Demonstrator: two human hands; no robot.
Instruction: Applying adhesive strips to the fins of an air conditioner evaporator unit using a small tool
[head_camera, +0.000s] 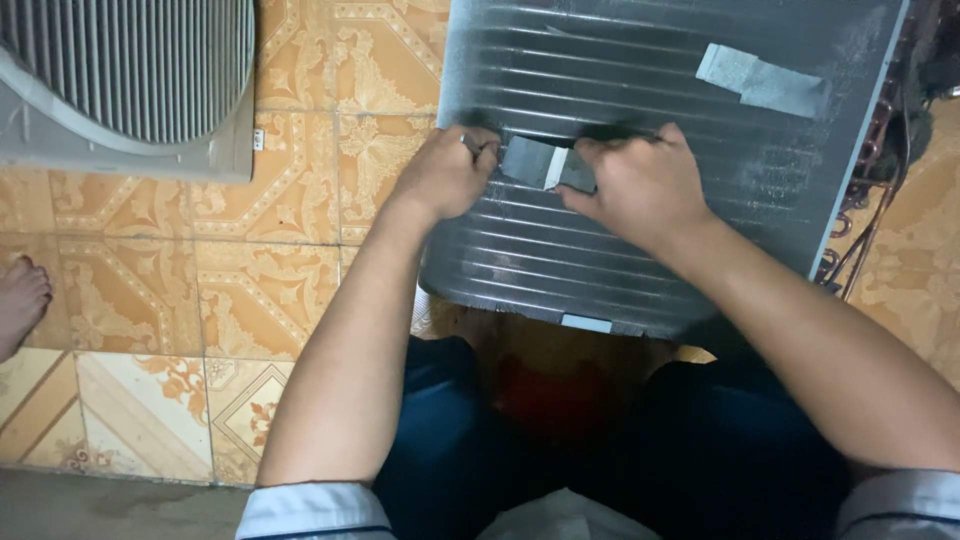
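Observation:
A grey finned coil panel (620, 90) of an air conditioner lies tilted in front of my knees. My left hand (447, 172) and my right hand (640, 185) rest on its middle, both pinching a grey strip of tape (533, 163) between them. The left fingers hold the strip's left end, the right fingers its right end. Another piece of grey tape (762, 82) is stuck on the fins at the upper right. A small white tab (586, 323) sits on the panel's near edge.
A grey fan grille housing (130, 80) stands at the upper left on the patterned orange floor tiles (250, 280). Copper tubes and wires (868, 180) run along the panel's right side. A bare foot (20, 300) shows at the left edge. My dark trousers (470, 450) are below.

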